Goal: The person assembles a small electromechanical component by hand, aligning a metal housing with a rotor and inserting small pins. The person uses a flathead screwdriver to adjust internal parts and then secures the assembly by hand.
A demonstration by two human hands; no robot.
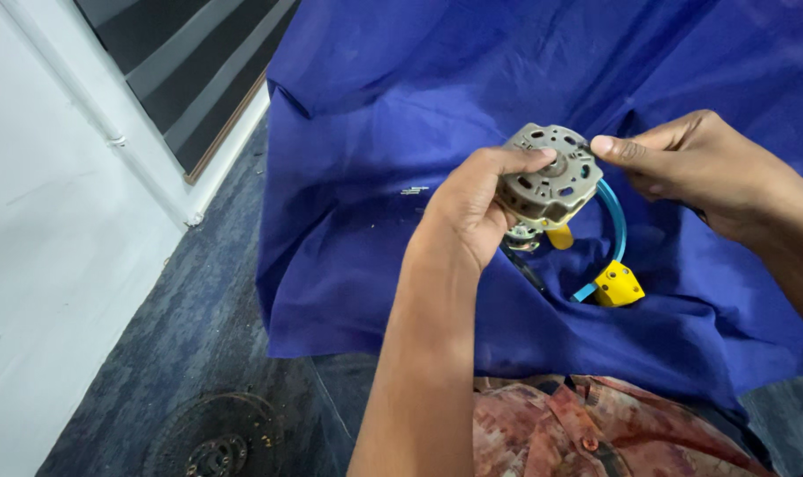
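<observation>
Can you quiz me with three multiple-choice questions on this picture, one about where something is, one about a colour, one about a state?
1. Where does the yellow block lie?
A. on the blue cloth, below the motor
B. on the carpet floor
C. in the right hand

2. What colour is the curved tube behind the motor?
A. red
B. light blue
C. black

3. How is the round grey motor held?
A. lying loose on the cloth
B. gripped in the left hand, with the right hand fingertips at its rim
C. resting on the floor

Answers:
1 A, the block rests in the cloth's folds.
2 B, the tube shows light blue.
3 B, the left fingers wrap the motor, raised off the cloth.
</observation>
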